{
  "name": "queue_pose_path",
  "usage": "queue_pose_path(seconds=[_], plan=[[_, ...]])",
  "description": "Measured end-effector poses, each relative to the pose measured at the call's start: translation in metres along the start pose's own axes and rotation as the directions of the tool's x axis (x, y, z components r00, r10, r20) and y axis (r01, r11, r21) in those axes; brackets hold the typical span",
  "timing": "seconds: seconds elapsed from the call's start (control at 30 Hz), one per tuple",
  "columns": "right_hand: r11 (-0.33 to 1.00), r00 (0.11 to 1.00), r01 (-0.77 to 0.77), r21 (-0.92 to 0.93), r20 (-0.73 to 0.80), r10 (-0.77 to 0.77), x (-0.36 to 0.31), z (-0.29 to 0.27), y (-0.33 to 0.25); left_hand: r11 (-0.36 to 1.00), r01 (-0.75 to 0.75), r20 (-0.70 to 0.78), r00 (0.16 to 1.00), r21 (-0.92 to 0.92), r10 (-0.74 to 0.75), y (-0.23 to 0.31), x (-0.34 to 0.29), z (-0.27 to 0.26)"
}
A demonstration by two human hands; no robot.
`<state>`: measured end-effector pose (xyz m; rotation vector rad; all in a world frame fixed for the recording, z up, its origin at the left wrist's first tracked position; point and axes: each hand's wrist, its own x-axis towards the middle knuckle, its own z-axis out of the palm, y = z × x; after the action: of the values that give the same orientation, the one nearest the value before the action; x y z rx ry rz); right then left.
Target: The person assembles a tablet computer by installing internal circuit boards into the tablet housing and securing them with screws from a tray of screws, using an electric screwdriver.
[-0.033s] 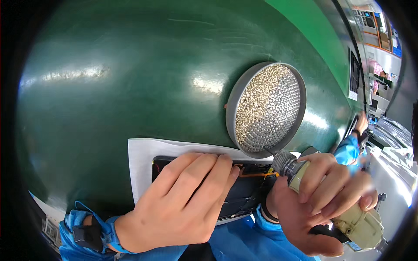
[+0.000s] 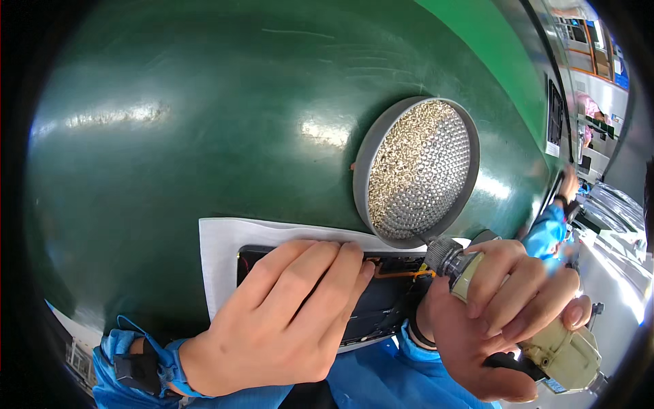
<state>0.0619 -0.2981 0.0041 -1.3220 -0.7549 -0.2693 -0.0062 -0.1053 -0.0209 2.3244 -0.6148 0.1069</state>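
My left hand (image 2: 279,313) lies flat, fingers stretched out, over a black electronic device (image 2: 388,300) with its inside exposed. An orange flex cable (image 2: 398,274) runs along the device's upper part. The device rests on a white cloth or sheet (image 2: 221,273). Wrapped in my right hand (image 2: 507,307) is a pale yellow-green electric screwdriver (image 2: 466,278) with a knurled metal collar. Its thin bit points up and left, at the near rim of a round grey screw tray (image 2: 364,146); whether they touch I cannot tell. Small gold-coloured screws fill the tray's left side, and others sit in rows of holes.
A green mat (image 2: 204,136) covers the bench. At the right, a co-worker's hand (image 2: 569,184) and blue sleeve (image 2: 547,232) reach along the bench edge. Beyond are a dark panel (image 2: 554,112) and shelving (image 2: 589,48). A dark wrist device (image 2: 133,371) is strapped at my left cuff.
The co-worker's hand at the right has shifted slightly farther away. My own hands and the tray look almost unmoved; the screwdriver's bit has shifted very slightly.
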Motion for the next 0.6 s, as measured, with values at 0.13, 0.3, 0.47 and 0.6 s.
queue_pose_path(seconds=[0.13, 0.3, 0.47, 0.6], plan=[[0.996, 0.931, -0.083, 0.026, -0.354, 0.087, -0.012, 0.018, -0.009, 1.000, 0.002, 0.000, 1.000, -0.004, -0.002, -0.001, 0.001, 0.003], [0.999, 0.997, 0.014, -0.051, -0.078, -0.018, -0.005, 0.007, 0.008, 1.000, 0.000, -0.015, 1.000, 0.011, 0.001, 0.001, 0.001, 0.006], [0.994, 0.987, 0.057, -0.098, -0.142, -0.070, -0.006, 0.008, 0.008, 1.000, -0.011, -0.060, 0.998, 0.019, 0.012, 0.001, 0.001, 0.013], [0.997, 0.997, -0.060, -0.046, -0.054, 0.058, -0.003, 0.001, -0.019, 0.999, 0.033, -0.077, 0.996, -0.026, -0.035, 0.003, 0.000, 0.014]])
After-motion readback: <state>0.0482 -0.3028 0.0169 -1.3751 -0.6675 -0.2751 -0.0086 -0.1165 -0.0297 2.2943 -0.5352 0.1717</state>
